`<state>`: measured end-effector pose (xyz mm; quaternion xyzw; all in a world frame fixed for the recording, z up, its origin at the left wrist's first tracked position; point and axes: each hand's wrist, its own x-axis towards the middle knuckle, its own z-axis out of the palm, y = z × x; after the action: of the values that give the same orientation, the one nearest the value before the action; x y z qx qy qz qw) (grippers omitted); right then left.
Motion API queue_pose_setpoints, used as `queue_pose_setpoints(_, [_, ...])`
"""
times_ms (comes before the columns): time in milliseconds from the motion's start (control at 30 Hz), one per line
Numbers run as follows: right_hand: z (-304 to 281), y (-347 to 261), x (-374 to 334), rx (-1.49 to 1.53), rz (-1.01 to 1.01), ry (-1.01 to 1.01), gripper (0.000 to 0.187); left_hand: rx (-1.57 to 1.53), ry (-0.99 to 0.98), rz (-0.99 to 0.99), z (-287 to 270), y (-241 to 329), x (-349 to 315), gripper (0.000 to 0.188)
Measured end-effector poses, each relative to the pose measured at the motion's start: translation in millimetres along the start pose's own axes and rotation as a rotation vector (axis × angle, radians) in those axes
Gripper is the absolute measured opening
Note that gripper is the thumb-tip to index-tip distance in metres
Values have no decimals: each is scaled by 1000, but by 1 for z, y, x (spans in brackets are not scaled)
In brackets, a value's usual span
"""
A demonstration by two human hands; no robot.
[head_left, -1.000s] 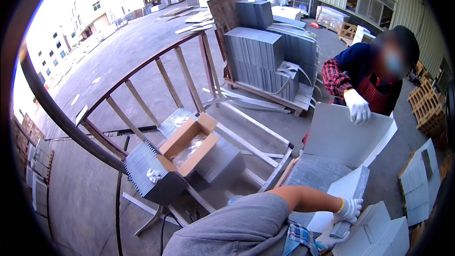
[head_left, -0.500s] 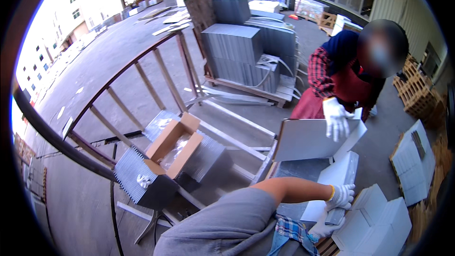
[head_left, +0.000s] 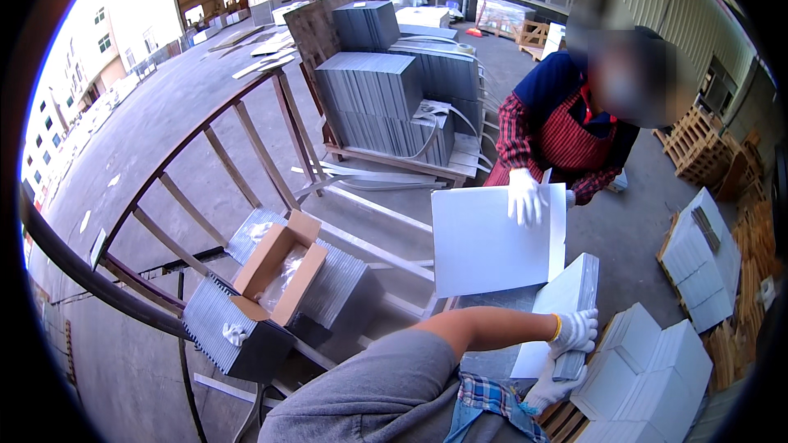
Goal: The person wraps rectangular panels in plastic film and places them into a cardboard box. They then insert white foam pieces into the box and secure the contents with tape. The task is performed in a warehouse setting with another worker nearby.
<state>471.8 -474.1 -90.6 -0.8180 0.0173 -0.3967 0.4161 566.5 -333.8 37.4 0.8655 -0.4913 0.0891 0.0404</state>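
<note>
A stack of flat panels [head_left: 568, 288], with a white face and grey layered edges, lies on the dark work surface [head_left: 486, 364]. Gloved in white with a yellow cuff, my left hand [head_left: 574, 333] has its fingers wrapped over the stack's near right edge. My right hand [head_left: 556, 385], gloved too, grips the stack's near end from below; part of its fingers is hidden. Across the surface, a co-worker in a red checked top holds a large white cardboard piece [head_left: 491, 239] upright, one gloved hand [head_left: 525, 197] lying over its top edge.
Stacked white cartons [head_left: 644, 365] stand close on my right, with more flat white cardboard [head_left: 700, 261] farther right. To the left, an open brown box [head_left: 281, 269] sits on grey panel stacks inside a metal-railed frame [head_left: 220, 148]. A loaded pallet [head_left: 394, 98] stands behind.
The co-worker's white cardboard has swung to face me more squarely, and the co-worker has leaned in. My hands keep their hold on the panel stack; the view has shifted slightly.
</note>
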Motion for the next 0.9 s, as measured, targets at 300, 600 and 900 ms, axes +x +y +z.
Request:
queue_pose_setpoints(300, [-4, -12, -3, -23, 139, -36, 102, 6, -31, -10, -3, -3, 0, 74])
queue_pose_setpoints(600, [-16, -40, 4, 36, 365, -141, 102, -37, 22, -13, -16, -3, -6, 58])
queue_pose_setpoints(900, [-19, -42, 8, -103, 116, -63, 103, -54, -81, -20, -31, 1, -1, 68])
